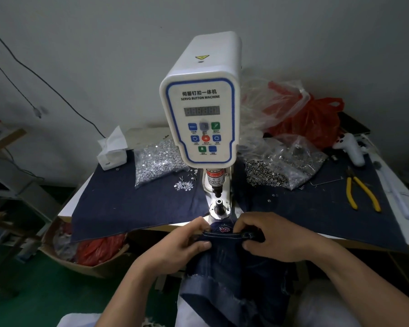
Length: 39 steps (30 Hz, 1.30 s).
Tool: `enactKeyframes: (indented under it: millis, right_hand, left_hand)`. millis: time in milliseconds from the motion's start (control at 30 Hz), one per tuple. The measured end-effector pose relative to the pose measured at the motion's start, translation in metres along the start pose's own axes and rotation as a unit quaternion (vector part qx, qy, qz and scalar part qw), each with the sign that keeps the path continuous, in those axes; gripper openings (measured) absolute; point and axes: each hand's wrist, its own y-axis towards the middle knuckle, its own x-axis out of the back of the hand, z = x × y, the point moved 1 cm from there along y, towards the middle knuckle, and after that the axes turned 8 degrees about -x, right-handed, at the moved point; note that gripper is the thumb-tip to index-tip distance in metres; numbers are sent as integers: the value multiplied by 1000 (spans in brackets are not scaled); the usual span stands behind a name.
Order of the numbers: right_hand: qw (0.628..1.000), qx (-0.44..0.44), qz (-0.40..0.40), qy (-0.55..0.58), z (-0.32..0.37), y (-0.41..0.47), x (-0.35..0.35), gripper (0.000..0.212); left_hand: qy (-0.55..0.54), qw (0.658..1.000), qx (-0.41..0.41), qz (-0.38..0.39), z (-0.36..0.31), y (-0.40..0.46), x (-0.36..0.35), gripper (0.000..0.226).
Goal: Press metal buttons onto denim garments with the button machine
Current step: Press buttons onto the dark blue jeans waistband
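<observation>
A plain grey wall [80, 43] closes off the back, a dark cable [45, 83] slanting down across it. Green floor [45, 298] spreads below the bench [66, 208] at its left edge, where a cardboard box [64, 258] sits. Wooden shelving [5, 140] stands far left, dimly lit.

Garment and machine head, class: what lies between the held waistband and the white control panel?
In the head view, the lower die and punch stand between the waistband and panel.

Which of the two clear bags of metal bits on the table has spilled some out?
The bag left of the machine: loose silver pieces lie beside it. The right bag holds darker rings.
</observation>
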Motion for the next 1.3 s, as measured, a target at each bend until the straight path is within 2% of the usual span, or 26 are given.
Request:
enactKeyframes:
  millis: [100,167,267,300,400,633,733,867,933,1067,1200,1300]
  right_hand:
    - [999,-18,17,21,-5,5,5,22]
    - [999,-31,27,28,-9,11,8,21]
    - [995,-52,24,87,-13,21,11,7]
    - [991,-61,21,120,-13,25,12,3]
    - [966,-109,32,233,-12,34,10,11]
    - [926,-142,37,348,-12,51,2,20]
    - [919,-151,34,362,-14,58,1,17]
    - [911,-156,30,380,-17,65,0,17]
    - [909,-153,26,387,-19,67,0,20]
    - [910,-146,11,387,-22,68,0,22]
    - [918,-146,-16,369,-22,70,-2,38]
    - [919,-160,-43,358,-20,71,-3,37]
  left_hand:
    - [-108,993,43,-4,3,3,-2,13]
    - [-144,988,42,-20,5,9,-2,9]
    - [-180,981,44,-50,3,20,-2,8]
    - [-181,980,50,-63,2,23,-1,9]
    - [-150,983,70,-82,4,30,3,13]
    - [-116,985,73,-105,22,37,9,20]
    - [-98,985,72,-119,30,44,14,12]
    - [-112,981,81,-138,32,50,17,14]
    - [-129,977,81,-149,30,52,16,21]
    - [-111,980,71,-147,34,56,15,16]
    - [-72,982,75,-160,40,63,13,12]
    - [-86,979,78,-167,41,66,11,11]
